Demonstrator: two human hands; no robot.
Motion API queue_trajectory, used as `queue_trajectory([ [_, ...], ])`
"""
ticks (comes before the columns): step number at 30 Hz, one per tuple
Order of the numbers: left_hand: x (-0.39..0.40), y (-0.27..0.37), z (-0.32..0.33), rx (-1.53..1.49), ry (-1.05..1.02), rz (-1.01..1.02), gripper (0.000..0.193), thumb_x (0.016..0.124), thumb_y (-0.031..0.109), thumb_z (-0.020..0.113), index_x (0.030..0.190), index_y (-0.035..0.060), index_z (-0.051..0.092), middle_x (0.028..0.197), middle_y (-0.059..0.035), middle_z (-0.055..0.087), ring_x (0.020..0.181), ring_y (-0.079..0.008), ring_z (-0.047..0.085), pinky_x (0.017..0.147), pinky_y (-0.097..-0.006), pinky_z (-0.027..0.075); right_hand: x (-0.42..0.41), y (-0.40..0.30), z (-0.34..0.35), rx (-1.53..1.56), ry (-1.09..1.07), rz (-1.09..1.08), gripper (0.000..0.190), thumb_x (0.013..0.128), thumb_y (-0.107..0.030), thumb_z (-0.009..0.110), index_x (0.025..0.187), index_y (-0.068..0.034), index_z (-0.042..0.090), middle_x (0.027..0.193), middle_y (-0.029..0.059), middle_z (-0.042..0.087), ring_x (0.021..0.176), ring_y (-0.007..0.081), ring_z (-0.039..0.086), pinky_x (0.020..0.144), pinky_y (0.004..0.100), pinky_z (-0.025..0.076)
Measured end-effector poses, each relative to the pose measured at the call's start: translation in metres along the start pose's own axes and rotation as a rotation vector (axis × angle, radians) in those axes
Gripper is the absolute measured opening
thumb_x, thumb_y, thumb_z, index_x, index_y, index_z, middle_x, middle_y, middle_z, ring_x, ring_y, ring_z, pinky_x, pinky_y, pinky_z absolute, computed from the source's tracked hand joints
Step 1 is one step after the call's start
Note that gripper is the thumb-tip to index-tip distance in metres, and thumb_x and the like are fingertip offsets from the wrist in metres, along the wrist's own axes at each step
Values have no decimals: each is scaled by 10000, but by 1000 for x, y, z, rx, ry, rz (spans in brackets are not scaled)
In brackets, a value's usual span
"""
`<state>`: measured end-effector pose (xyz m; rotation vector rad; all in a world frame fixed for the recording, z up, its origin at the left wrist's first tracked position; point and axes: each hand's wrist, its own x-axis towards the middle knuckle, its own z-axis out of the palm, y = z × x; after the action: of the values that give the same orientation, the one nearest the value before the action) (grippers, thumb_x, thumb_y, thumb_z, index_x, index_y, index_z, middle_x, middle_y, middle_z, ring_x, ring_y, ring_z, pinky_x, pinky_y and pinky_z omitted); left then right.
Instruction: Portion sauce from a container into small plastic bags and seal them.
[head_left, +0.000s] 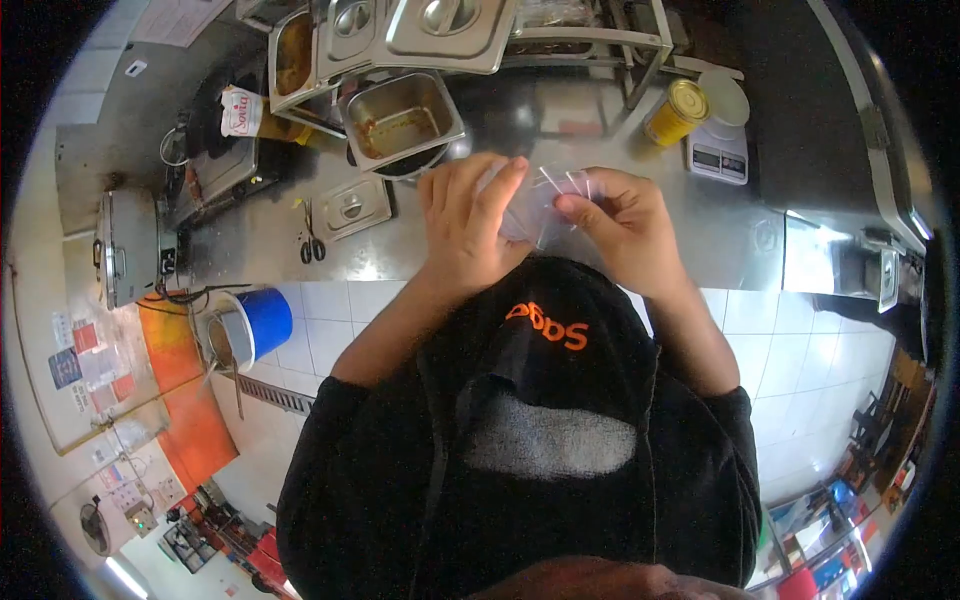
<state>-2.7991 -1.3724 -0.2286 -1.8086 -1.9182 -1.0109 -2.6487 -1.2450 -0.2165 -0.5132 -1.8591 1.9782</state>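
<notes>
Both hands are raised over the near edge of a stainless steel worktop (720, 240), in front of my black top. Between them is a clear, thin plastic item (525, 214), perhaps a bag or a stack of sheets; its exact kind cannot be made out. My left hand (471, 214) holds it from the left, with thumb and fingers curved around it. My right hand (630, 225) pinches its right part between thumb and fingers. Left of my left hand lie a steel pan lid (352, 206) and black-handled scissors (311, 244).
An open steel food pan (401, 120) with sauce residue sits beyond my left hand. Lidded pans (450, 30) stand on a rack behind it. At the right are a yellow tin (677, 112) and a white kitchen scale (718, 154). A blue bucket (266, 322) stands lower left.
</notes>
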Motion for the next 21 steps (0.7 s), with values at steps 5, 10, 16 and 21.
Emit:
queue_trajectory([
  [5, 0, -1, 11, -39, 27, -23, 775, 615, 232, 789, 1312, 119, 468, 1110, -111, 561, 999, -307, 537, 837, -450, 365, -11, -3, -4, 18, 106, -58, 131, 931, -41, 580, 1021, 24, 649, 811, 18, 641, 706, 87, 569, 659, 248, 475],
  [10, -29, -37, 60, -104, -278, -186, 854, 609, 321, 828, 1339, 112, 436, 1187, -137, 542, 1100, -345, 509, 918, -486, 349, -17, 33, -64, 126, 285, -88, 155, 946, -56, 556, 1088, 1, 587, 846, 27, 633, 737, 106, 589, 665, 261, 485],
  [16, -53, -66, 104, -140, -790, -168, 933, 613, 421, 840, 1385, 96, 427, 1418, -200, 409, 1319, -371, 371, 1078, -473, 291, -13, 146, -108, -103, 360, 231, 110, 918, -59, 541, 1016, -33, 581, 845, 48, 622, 700, 126, 553, 650, 266, 456],
  [21, -49, -69, 87, -261, -838, -205, 874, 658, 374, 828, 1374, 63, 435, 1409, -212, 421, 1320, -366, 378, 1088, -454, 302, -28, 195, -112, -919, 453, 70, 158, 841, -128, 616, 971, -38, 627, 866, 146, 648, 699, 274, 607, 661, 352, 488],
])
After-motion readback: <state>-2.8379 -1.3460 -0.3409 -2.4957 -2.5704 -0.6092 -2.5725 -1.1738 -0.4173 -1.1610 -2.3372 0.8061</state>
